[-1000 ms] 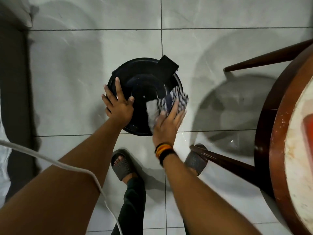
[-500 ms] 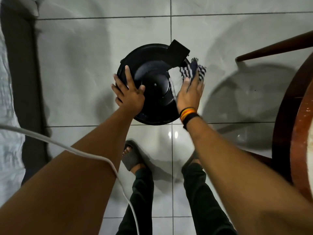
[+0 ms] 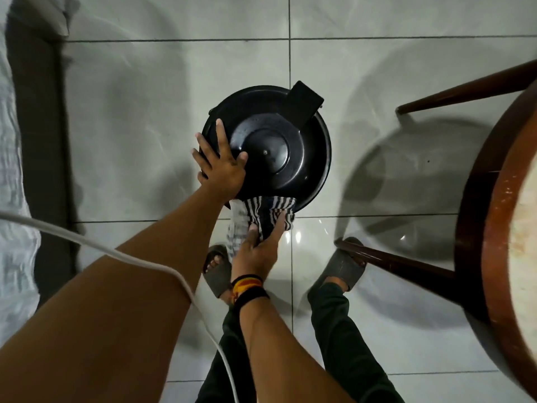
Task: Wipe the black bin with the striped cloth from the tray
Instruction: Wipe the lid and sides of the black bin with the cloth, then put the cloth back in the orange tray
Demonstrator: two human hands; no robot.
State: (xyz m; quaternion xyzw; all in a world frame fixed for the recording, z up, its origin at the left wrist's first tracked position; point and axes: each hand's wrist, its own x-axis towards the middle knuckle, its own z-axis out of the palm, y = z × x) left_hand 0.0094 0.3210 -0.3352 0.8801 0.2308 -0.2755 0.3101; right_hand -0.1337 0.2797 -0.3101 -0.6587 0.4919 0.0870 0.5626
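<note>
The round black bin (image 3: 279, 146) stands on the tiled floor in front of me, seen from above, its lid shut and a black pedal sticking out at its far right. My left hand (image 3: 222, 167) lies flat on the lid's left side, fingers spread. My right hand (image 3: 257, 251) grips the blue-and-white striped cloth (image 3: 261, 212) and presses it against the bin's near side, below the lid's rim. Part of the cloth hangs down beside my wrist.
A round wooden table (image 3: 494, 228) with dark legs (image 3: 392, 260) stands close on the right. My feet in grey slippers (image 3: 343, 266) are just behind the bin. A white cable (image 3: 116, 251) crosses my left arm. Pale bedding (image 3: 14, 199) lies at the left edge.
My right hand has carried the cloth from the bin's far right rim around to its near side. My left hand stays on the lid.
</note>
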